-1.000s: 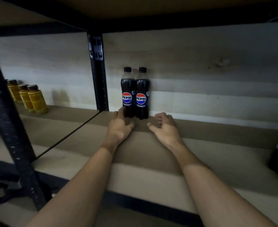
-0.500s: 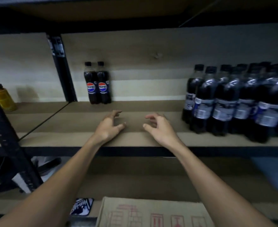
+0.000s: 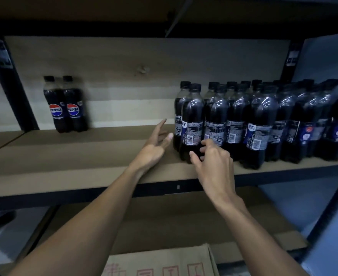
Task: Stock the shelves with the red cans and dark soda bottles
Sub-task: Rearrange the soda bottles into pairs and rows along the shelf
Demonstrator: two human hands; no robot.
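A large cluster of dark plastic soda bottles with black caps (image 3: 263, 124) stands on the brown wooden shelf board (image 3: 84, 156). At the cluster's front-left corner, the right hand (image 3: 216, 164) has its fingers curled against the lower part of the nearest bottle (image 3: 192, 116); whether it actually grips cannot be told. Just left of the cluster, the left hand (image 3: 154, 148) hovers with fingers spread, holding nothing. Well left of the cluster stand two dark Pepsi-labelled bottles (image 3: 66, 108), touching. Below the cluster lies a tan cardboard box (image 3: 164, 261).
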